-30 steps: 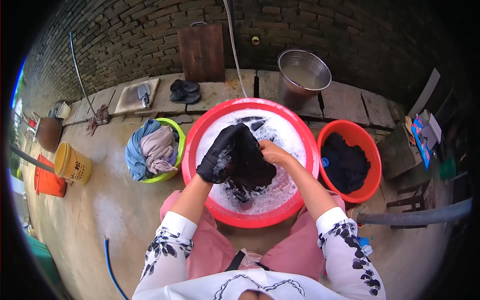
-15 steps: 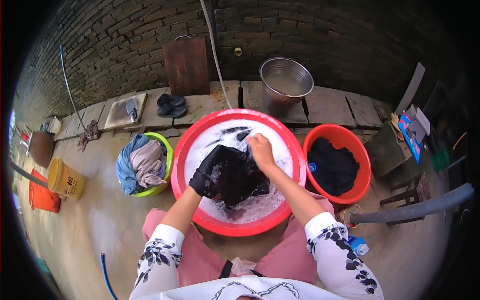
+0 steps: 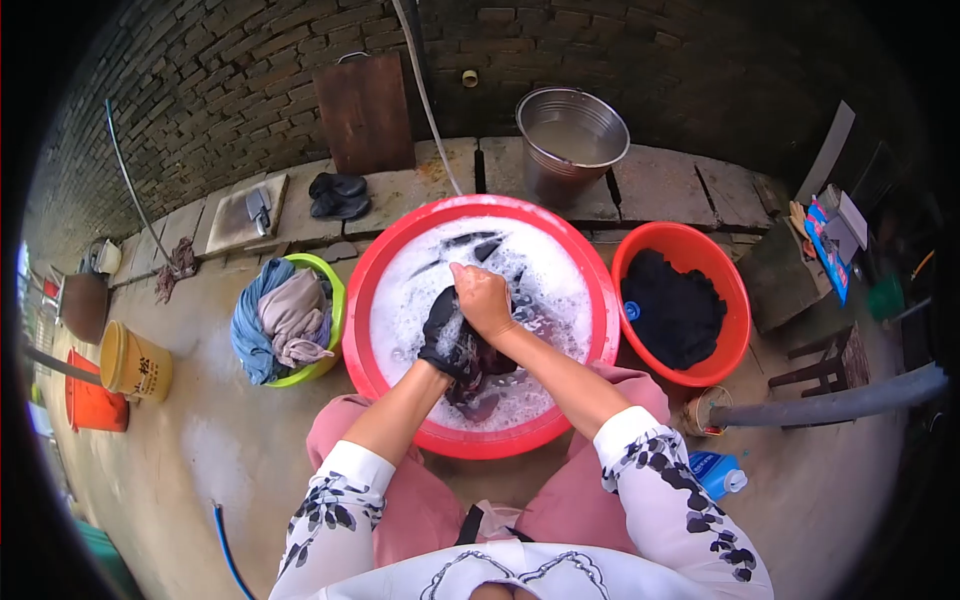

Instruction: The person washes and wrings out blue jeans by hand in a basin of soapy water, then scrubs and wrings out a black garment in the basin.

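Note:
A large red basin (image 3: 368,370) full of white suds stands between my knees. My left hand (image 3: 445,335) is over the basin, covered to the wrist by wet black cloth. Whether this is a glove or part of a garment I cannot tell, and its fingers are hidden. My right hand (image 3: 482,300) is closed against it and grips the black cloth. A dark wet garment (image 3: 475,402) hangs below the hands into the foam. More dark fabric (image 3: 487,248) pokes through the suds at the far side.
A red tub (image 3: 738,300) with dark clothes stands right, a green basin (image 3: 338,330) of clothes left. Behind are a metal bucket (image 3: 574,190) of water and black shoes (image 3: 340,196). A blue bottle (image 3: 712,470) and a grey pipe (image 3: 830,405) lie right; yellow bucket (image 3: 137,360) far left.
My hands have come together. The right hand moved left and down onto the black cloth, which was spread wide and is now bunched. The left hand moved right and up.

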`<state>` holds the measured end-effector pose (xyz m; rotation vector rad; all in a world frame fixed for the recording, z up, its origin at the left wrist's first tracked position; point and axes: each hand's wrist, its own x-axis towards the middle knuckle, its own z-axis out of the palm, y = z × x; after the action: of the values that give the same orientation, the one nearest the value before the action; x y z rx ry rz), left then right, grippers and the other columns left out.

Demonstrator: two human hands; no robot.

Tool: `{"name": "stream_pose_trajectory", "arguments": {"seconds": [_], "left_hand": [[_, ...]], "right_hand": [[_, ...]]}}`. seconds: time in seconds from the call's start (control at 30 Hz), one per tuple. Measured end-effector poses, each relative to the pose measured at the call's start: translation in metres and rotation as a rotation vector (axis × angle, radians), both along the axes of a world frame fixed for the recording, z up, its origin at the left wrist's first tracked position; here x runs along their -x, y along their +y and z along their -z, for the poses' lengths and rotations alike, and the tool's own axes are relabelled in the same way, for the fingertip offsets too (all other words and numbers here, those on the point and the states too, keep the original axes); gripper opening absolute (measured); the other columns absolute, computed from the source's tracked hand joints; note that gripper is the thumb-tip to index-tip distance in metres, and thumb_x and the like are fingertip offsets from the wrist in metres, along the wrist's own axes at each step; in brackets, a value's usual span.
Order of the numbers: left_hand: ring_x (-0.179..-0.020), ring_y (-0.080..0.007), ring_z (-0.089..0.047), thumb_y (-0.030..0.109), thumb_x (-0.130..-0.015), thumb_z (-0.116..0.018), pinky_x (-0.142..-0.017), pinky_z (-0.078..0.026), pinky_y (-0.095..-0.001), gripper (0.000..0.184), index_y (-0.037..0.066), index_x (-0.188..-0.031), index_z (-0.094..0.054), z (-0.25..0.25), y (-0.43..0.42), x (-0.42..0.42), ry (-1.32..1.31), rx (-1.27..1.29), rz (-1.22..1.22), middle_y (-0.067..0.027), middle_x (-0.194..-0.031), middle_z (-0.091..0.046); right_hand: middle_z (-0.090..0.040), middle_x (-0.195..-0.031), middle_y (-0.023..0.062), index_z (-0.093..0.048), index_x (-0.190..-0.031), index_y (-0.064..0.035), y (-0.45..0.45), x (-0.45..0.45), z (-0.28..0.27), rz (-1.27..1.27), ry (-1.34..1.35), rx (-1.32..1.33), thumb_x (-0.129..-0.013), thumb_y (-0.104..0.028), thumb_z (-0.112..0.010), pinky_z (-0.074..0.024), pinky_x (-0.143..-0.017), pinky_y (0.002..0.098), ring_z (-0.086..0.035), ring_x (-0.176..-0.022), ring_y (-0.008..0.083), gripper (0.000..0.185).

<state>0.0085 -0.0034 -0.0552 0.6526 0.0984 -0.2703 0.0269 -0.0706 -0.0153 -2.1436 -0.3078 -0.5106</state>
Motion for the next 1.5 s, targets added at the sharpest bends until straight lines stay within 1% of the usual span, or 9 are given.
{"name": "stream_pose_trajectory", "arguments": {"seconds": [0.2, 0.27, 0.43, 0.53, 0.87, 1.1, 1.2, 1.3, 1.5], "left_hand": [[-0.078, -0.0162, -0.054, 0.014, -0.092, -0.047, -0.071, -0.047, -0.0279, 0.012, 0.006, -0.098, -0.054, -0.004, 0.009, 0.013, 0.034, 0.385, 0.149, -0.0024, -0.085, -0.054], [-0.074, -0.0126, -0.053, 0.017, -0.092, -0.046, -0.063, -0.046, -0.0272, 0.012, 0.008, -0.091, -0.055, -0.062, 0.000, 0.038, -0.515, -1.138, -0.022, -0.0014, -0.083, -0.053], [-0.075, -0.0106, -0.048, 0.020, -0.091, -0.046, -0.066, -0.043, -0.0268, 0.015, 0.009, -0.083, -0.052, -0.082, 0.038, 0.015, -0.105, -0.349, 0.038, 0.0021, -0.076, -0.047], [-0.085, -0.0116, -0.054, 0.024, -0.092, -0.046, -0.076, -0.045, -0.0279, 0.020, 0.010, -0.094, -0.059, -0.059, 0.070, -0.002, -0.466, -0.643, 0.188, -0.0001, -0.090, -0.058], [-0.101, -0.0242, -0.058, 0.042, -0.092, -0.042, -0.094, -0.043, -0.0383, 0.047, 0.001, -0.110, -0.058, -0.032, 0.060, -0.008, -0.019, 0.156, 0.182, -0.0122, -0.109, -0.062], [-0.087, -0.0219, -0.061, 0.045, -0.089, -0.047, -0.078, -0.049, -0.0353, 0.045, 0.004, -0.101, -0.060, 0.053, 0.044, -0.027, -0.345, 0.758, 0.623, -0.0099, -0.096, -0.064], [-0.085, -0.0188, -0.059, 0.047, -0.089, -0.047, -0.070, -0.045, -0.0260, 0.042, 0.010, -0.106, -0.059, 0.111, 0.018, -0.034, -0.588, 1.026, -0.220, -0.0034, -0.097, -0.064], [-0.083, -0.0170, -0.058, 0.037, -0.090, -0.043, -0.072, -0.040, -0.0473, 0.027, 0.018, -0.100, -0.060, -0.029, 0.001, 0.002, 0.424, -0.357, -0.243, 0.0013, -0.092, -0.064], [-0.074, -0.0199, -0.058, 0.032, -0.091, -0.042, -0.065, -0.048, -0.0353, 0.029, 0.011, -0.078, -0.056, 0.015, 0.035, -0.004, 0.062, 0.098, -0.137, -0.0076, -0.080, -0.059]], "right_hand": [[-0.056, -0.058, 0.0145, -0.054, -0.060, -0.0037, -0.001, 0.004, -0.020, -0.089, -0.134, -0.066, -0.087, -0.026, -0.055, -0.0440, -0.050, 0.0400, -0.057, -0.056, 0.0325, 0.035], [-0.057, -0.061, 0.0165, -0.053, -0.060, -0.0021, -0.024, -0.023, -0.008, -0.030, -0.101, -0.004, -0.086, -0.030, -0.057, -0.0430, -0.051, 0.0394, -0.055, -0.057, 0.0354, 0.038], [-0.053, -0.055, 0.0157, -0.054, -0.060, 0.0002, -0.034, -0.006, -0.048, -0.229, 0.377, -0.038, -0.079, -0.032, -0.064, -0.0388, -0.050, 0.0393, -0.053, -0.052, 0.0302, 0.039], [-0.052, -0.054, 0.0100, -0.055, -0.059, 0.0007, -0.060, -0.006, -0.069, -0.478, 0.640, 0.187, -0.071, -0.025, -0.069, -0.0372, -0.049, 0.0364, -0.053, -0.054, 0.0182, 0.031], [-0.061, -0.071, 0.0061, -0.061, -0.074, -0.0022, -0.086, -0.056, -0.018, -0.212, 0.588, -1.374, -0.068, -0.002, -0.059, -0.0473, -0.067, 0.0282, -0.058, -0.067, 0.0147, 0.006], [-0.058, -0.064, 0.0142, -0.054, -0.071, -0.0061, 0.028, 0.052, -0.049, -0.409, -0.141, 0.086, -0.075, -0.037, -0.065, -0.0472, -0.054, 0.0399, -0.059, -0.056, 0.0319, 0.033], [-0.057, -0.061, 0.0115, -0.058, -0.062, -0.0097, 0.028, 0.032, -0.037, -0.264, -0.255, 0.082, -0.079, -0.030, -0.062, -0.0459, -0.050, 0.0370, -0.059, -0.055, 0.0276, 0.027], [-0.059, -0.065, 0.0194, -0.058, -0.065, -0.0037, -0.008, -0.033, 0.011, -0.024, 0.007, 0.031, -0.089, -0.029, -0.048, -0.0462, -0.053, 0.0446, -0.059, -0.059, 0.0371, 0.036], [-0.054, -0.058, 0.0149, -0.055, -0.061, -0.0056, 0.021, 0.015, -0.013, -0.198, -0.253, 0.042, -0.085, -0.023, -0.055, -0.0437, -0.048, 0.0395, -0.056, -0.053, 0.0321, 0.029]]}}
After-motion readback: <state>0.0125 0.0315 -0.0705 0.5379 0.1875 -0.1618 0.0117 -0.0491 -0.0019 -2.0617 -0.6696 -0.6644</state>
